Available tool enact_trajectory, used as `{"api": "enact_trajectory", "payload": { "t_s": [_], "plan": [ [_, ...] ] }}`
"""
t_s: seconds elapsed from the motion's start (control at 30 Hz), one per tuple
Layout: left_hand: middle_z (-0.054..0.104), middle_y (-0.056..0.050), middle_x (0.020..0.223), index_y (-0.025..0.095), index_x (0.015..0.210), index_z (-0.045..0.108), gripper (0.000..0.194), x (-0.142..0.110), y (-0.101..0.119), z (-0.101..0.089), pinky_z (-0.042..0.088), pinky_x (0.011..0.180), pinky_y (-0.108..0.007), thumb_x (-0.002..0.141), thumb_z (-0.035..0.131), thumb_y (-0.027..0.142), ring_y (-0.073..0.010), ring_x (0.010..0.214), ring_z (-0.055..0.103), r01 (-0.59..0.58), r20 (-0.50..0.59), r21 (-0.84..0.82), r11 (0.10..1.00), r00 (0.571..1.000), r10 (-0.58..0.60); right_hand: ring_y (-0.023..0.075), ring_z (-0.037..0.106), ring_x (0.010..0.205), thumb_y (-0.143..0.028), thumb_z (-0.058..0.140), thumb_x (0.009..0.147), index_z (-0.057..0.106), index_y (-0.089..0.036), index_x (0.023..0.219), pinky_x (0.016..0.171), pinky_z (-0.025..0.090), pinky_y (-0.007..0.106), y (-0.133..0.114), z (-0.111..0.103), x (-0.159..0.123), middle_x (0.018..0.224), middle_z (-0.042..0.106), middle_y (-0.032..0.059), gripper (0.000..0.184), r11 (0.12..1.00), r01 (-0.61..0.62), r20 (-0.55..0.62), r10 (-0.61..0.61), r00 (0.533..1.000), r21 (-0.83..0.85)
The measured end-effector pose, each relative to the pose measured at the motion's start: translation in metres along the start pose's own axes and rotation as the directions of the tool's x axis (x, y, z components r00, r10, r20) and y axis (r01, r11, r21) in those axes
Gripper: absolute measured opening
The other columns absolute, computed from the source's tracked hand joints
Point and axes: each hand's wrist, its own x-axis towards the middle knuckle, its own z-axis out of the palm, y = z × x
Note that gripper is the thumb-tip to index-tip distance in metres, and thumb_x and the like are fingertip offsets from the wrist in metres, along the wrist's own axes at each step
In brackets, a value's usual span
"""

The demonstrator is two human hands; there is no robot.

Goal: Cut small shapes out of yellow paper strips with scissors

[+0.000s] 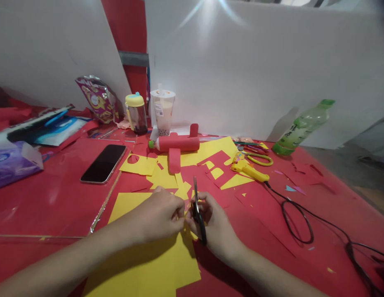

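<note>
Black-handled scissors are in my right hand, their blades pointing up and away from me. My right fingers are curled round the handles. Close beside it, my left hand is closed in a pinch, its fingertips meeting those of the right. Whatever lies between them is too small or hidden to make out. Under both hands is a large yellow paper sheet. Just beyond them sits a red paper-wrapped bottle with a green cap and red paper strips attached, lying on its side among yellow paper scraps.
A yellow glue gun with a black cord lies right, near yellow-handled scissors. A tilted green bottle leans on the white board. Left are a phone, a lidded cup, a milk tea and a snack bag.
</note>
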Motion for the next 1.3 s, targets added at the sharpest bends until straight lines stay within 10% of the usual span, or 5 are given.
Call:
{"api": "enact_trajectory", "payload": {
  "t_s": [0.37, 0.87, 1.3],
  "plan": [
    [0.060, -0.001, 0.060, 0.015, 0.069, 0.057, 0.020, 0.009, -0.007, 0.008, 0.033, 0.060, -0.022, 0.078, 0.042, 0.025, -0.0104, 0.055, 0.049, -0.102, -0.097, -0.125, 0.987, 0.991, 0.090, 0.0062, 0.044, 0.050, -0.015, 0.068, 0.055, 0.042, -0.020, 0.081, 0.050, 0.034, 0.018, 0.003, -0.008, 0.009, 0.059, 0.053, -0.0079, 0.037, 0.949, -0.005, -0.166, 0.060, 0.984, 0.315],
    [0.053, 0.000, 0.053, 0.015, 0.058, 0.054, 0.032, 0.012, -0.010, 0.015, 0.031, 0.059, -0.023, 0.082, 0.035, 0.025, -0.0096, 0.050, 0.042, -0.150, -0.158, -0.028, 0.988, 0.977, 0.144, 0.0055, 0.043, 0.044, -0.015, 0.070, 0.054, 0.040, -0.022, 0.082, 0.042, 0.032, 0.017, 0.002, -0.005, 0.005, 0.058, 0.054, -0.0087, 0.041, 0.959, -0.031, -0.117, 0.067, 0.991, 0.283],
    [0.046, 0.004, 0.050, 0.014, 0.057, 0.054, 0.027, 0.006, -0.006, -0.005, 0.034, 0.051, -0.019, 0.077, 0.041, 0.028, -0.0078, 0.050, 0.044, 0.037, -0.197, -0.530, 0.847, 0.966, -0.165, 0.0090, 0.043, 0.057, -0.037, 0.069, 0.061, 0.042, -0.023, 0.086, 0.054, 0.034, 0.022, 0.003, -0.002, -0.002, 0.066, 0.047, -0.0051, 0.040, 0.964, 0.006, 0.030, -0.015, 0.999, 0.265]
  ]
}}
